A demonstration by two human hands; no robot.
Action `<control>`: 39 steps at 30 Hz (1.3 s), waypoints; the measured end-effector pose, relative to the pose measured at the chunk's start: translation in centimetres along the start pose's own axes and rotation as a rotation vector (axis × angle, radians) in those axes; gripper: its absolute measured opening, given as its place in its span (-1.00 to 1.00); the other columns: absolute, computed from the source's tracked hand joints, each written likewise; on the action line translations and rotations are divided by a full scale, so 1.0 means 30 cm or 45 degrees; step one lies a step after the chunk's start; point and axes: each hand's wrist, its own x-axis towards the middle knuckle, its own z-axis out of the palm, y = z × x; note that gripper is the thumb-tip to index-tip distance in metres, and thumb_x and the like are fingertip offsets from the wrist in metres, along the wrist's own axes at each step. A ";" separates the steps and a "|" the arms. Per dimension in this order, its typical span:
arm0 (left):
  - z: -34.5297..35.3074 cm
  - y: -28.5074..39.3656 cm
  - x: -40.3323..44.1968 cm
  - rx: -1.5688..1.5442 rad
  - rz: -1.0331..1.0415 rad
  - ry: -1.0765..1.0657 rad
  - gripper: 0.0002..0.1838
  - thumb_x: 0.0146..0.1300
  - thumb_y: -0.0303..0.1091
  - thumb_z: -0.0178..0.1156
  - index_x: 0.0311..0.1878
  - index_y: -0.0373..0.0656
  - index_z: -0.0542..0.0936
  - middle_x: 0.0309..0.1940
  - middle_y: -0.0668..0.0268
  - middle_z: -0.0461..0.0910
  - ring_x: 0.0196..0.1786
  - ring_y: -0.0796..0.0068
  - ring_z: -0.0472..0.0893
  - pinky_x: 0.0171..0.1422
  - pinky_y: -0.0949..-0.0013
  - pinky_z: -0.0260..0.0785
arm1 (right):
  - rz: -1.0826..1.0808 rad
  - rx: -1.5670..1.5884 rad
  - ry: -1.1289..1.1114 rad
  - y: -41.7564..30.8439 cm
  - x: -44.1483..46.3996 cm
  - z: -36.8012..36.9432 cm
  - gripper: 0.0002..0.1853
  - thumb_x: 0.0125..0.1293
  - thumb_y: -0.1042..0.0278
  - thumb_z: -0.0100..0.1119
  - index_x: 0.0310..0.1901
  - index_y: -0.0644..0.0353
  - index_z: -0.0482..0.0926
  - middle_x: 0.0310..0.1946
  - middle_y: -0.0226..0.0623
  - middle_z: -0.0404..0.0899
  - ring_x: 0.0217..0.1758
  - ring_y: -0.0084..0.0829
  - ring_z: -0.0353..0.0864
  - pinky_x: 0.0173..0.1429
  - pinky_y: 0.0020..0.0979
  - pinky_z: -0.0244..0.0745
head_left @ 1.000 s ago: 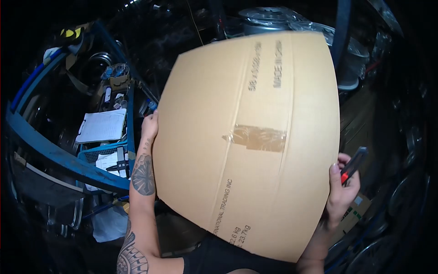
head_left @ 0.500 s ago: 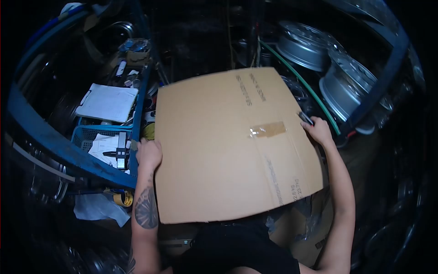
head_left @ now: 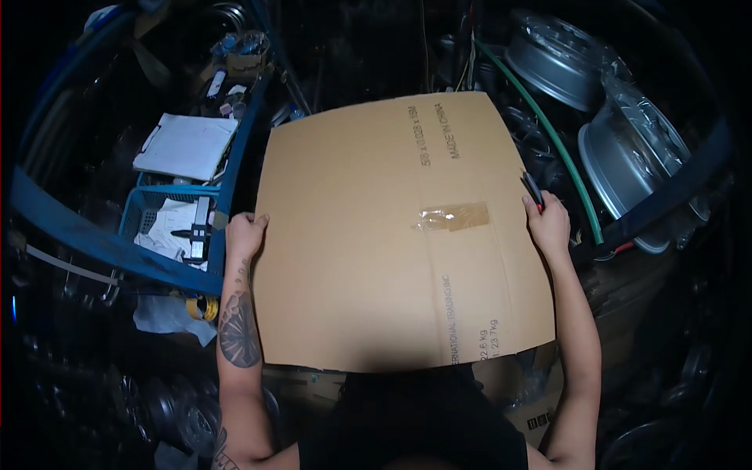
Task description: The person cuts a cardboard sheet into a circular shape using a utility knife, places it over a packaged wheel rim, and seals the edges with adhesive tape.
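A large brown cardboard sheet (head_left: 345, 243) spans the space between my arms, with printed lettering and a strip of tape on its right half. My left hand (head_left: 246, 234) is closed on the sheet's left edge, thumb on top. At the right edge, my right hand (head_left: 548, 222) is closed around a slim black tool with a red part (head_left: 533, 189), while also gripping the cardboard. The tool's tip points away from me; its exact kind is hard to make out. Fingers under the sheet are hidden.
On the left, a blue shelf frame (head_left: 245, 149) holds a clipboard with papers (head_left: 186, 146), a teal basket (head_left: 139, 210) and a digital caliper (head_left: 200, 229). Silver wheel rims (head_left: 630, 157) sit at the right behind a green bar (head_left: 548, 129). More cardboard (head_left: 540, 399) lies below.
The sheet has shifted slightly left in view and its far edge sits higher. Both hands keep hold of it. The black-and-red tool in my right hand now points more steeply upward.
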 end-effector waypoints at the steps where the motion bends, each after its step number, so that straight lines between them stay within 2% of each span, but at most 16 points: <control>1: 0.010 -0.010 0.008 0.015 0.024 0.049 -0.55 0.23 0.00 0.46 -0.17 -0.30 0.79 -0.25 -0.08 0.79 -0.06 -0.04 0.80 0.07 0.11 0.59 | -0.056 -0.057 0.041 0.006 0.007 0.014 -0.59 0.44 0.05 0.29 -0.15 0.36 0.62 -0.18 0.11 0.66 -0.07 0.20 0.68 0.01 0.07 0.55; 5: 0.017 -0.043 0.054 0.067 0.041 -0.037 -0.57 0.27 0.00 0.46 -0.25 -0.28 0.77 -0.37 -0.04 0.75 -0.18 0.03 0.80 -0.06 0.10 0.55 | -0.092 -0.090 0.000 0.017 0.037 0.036 -0.55 0.49 0.00 0.23 -0.08 0.36 0.60 -0.11 0.16 0.66 -0.02 0.23 0.67 0.05 0.09 0.55; 6: 0.008 -0.016 0.034 0.042 0.077 0.006 -0.55 0.24 -0.02 0.45 -0.33 -0.33 0.72 -0.37 -0.15 0.71 -0.16 -0.17 0.76 -0.06 0.02 0.56 | -0.009 -0.013 -0.004 0.012 0.039 0.038 -0.54 0.48 -0.02 0.25 -0.07 0.34 0.62 -0.11 0.16 0.68 -0.02 0.25 0.67 0.03 0.08 0.54; 11: -0.002 0.000 0.027 0.167 0.033 -0.036 -0.51 0.25 0.02 0.45 -0.30 -0.34 0.72 -0.19 -0.16 0.76 0.02 -0.21 0.74 0.11 -0.02 0.55 | 0.156 0.297 -0.111 0.022 0.044 0.035 -0.62 0.45 0.05 0.33 -0.03 0.25 0.67 -0.35 0.06 0.67 -0.19 0.12 0.71 -0.06 -0.04 0.53; 14: -0.041 0.070 0.044 0.467 -0.002 -0.177 -0.47 0.28 0.05 0.42 -0.11 -0.35 0.70 -0.05 -0.16 0.76 0.14 -0.19 0.71 0.23 -0.05 0.55 | 0.043 0.308 0.000 0.035 0.031 0.041 -0.64 0.44 0.09 0.35 -0.04 0.27 0.66 -0.40 0.04 0.65 -0.26 0.07 0.70 -0.08 -0.08 0.53; 17: 0.010 0.183 0.132 0.412 0.379 -0.065 -0.26 0.33 0.11 0.35 0.35 -0.30 0.48 0.25 -0.24 0.62 0.30 -0.16 0.65 0.34 -0.07 0.53 | 0.033 0.212 -0.082 0.053 0.042 0.036 -0.63 0.44 0.09 0.33 -0.01 0.29 0.65 -0.25 0.16 0.67 -0.11 0.20 0.69 -0.01 0.00 0.53; 18: 0.060 0.247 0.186 0.476 0.428 -0.102 -0.27 0.36 0.12 0.31 0.37 -0.28 0.49 0.35 -0.19 0.56 0.31 -0.16 0.64 0.39 -0.04 0.51 | 0.010 0.178 -0.073 0.059 0.041 0.042 -0.62 0.44 0.10 0.32 0.01 0.29 0.64 -0.19 0.19 0.67 -0.05 0.24 0.68 0.02 0.03 0.53; 19: 0.113 0.325 0.249 0.442 0.388 -0.333 -0.26 0.45 0.13 0.18 0.51 -0.19 0.40 0.51 -0.12 0.42 0.45 -0.17 0.52 0.50 -0.17 0.40 | -0.025 0.145 -0.031 0.065 0.035 0.057 -0.62 0.45 0.10 0.30 0.00 0.30 0.63 -0.14 0.20 0.66 0.00 0.26 0.66 0.05 0.06 0.53; 21: 0.376 0.377 0.434 0.422 0.631 -0.200 -0.28 0.54 0.10 -0.01 0.63 -0.06 0.29 0.65 0.01 0.23 0.61 -0.19 0.31 0.59 -0.38 0.19 | 0.000 0.051 0.000 0.048 0.019 0.048 -0.62 0.49 0.09 0.23 0.01 0.30 0.57 -0.04 0.19 0.65 0.06 0.28 0.64 0.09 0.12 0.54; 23: 0.411 0.600 0.452 0.456 0.533 -0.281 -0.32 0.58 0.04 -0.16 0.68 0.00 0.21 0.72 0.10 0.09 0.70 -0.22 0.12 0.62 -0.52 0.02 | 0.034 -0.039 -0.029 0.009 0.005 0.025 -0.62 0.52 0.06 0.17 0.04 0.26 0.55 -0.05 0.13 0.66 0.03 0.26 0.67 0.05 0.15 0.56; 30: 0.665 0.933 0.580 0.148 0.839 -0.022 -0.44 0.48 -0.03 -0.08 0.43 -0.01 0.54 0.45 0.07 0.52 0.48 -0.05 0.48 0.60 -0.33 0.16 | 0.161 -0.196 -0.065 -0.047 -0.018 0.010 -0.70 0.53 0.10 0.13 0.05 0.16 0.60 -0.10 0.02 0.68 -0.02 0.11 0.74 -0.02 0.15 0.63; 33: 0.722 0.908 0.649 -0.014 0.957 0.096 -0.56 0.46 -0.03 -0.04 0.08 -0.04 0.73 0.12 -0.01 0.72 0.17 -0.18 0.68 0.38 -0.27 0.37 | -0.241 -0.414 0.242 -0.052 -0.034 0.008 -0.76 0.43 0.28 0.21 0.02 0.21 0.62 0.00 -0.13 0.55 0.07 -0.11 0.66 -0.07 -0.10 0.69; 34: 0.736 0.897 0.653 -0.046 0.997 0.190 -0.58 0.46 -0.02 -0.02 0.00 -0.06 0.73 0.04 -0.02 0.74 0.11 -0.19 0.70 0.31 -0.28 0.41 | -0.361 -0.466 0.261 -0.076 -0.047 -0.007 -0.76 0.40 0.32 0.21 0.01 0.22 0.61 -0.06 -0.11 0.56 -0.05 -0.11 0.69 -0.11 -0.10 0.69; 35: 0.728 0.896 0.657 0.006 0.931 0.114 -0.57 0.47 0.01 -0.02 0.01 -0.04 0.73 -0.01 -0.03 0.74 0.11 -0.18 0.70 0.31 -0.28 0.42 | -0.338 -0.470 0.099 -0.146 -0.095 -0.033 -0.77 0.39 0.34 0.21 0.01 0.21 0.60 -0.14 -0.13 0.58 -0.17 -0.10 0.70 -0.16 -0.12 0.68; 37: 0.690 0.890 0.630 0.072 0.895 0.075 -0.52 0.48 0.09 -0.01 0.22 0.10 0.70 0.18 0.11 0.69 0.26 -0.05 0.65 0.37 -0.20 0.42 | -0.356 -0.499 -0.298 -0.340 -0.297 -0.083 -0.76 0.39 0.35 0.19 0.04 0.16 0.60 -0.21 -0.18 0.59 -0.25 -0.14 0.70 -0.24 -0.17 0.67; 39: 0.669 0.907 0.626 0.151 0.813 -0.035 -0.49 0.51 0.12 -0.04 0.35 0.18 0.64 0.35 0.19 0.59 0.41 0.03 0.56 0.45 -0.17 0.38 | -0.682 -0.160 -0.367 -0.438 -0.528 -0.121 -0.69 0.37 0.24 0.22 0.12 -0.01 0.61 -0.23 -0.29 0.59 -0.20 -0.28 0.71 -0.33 -0.26 0.63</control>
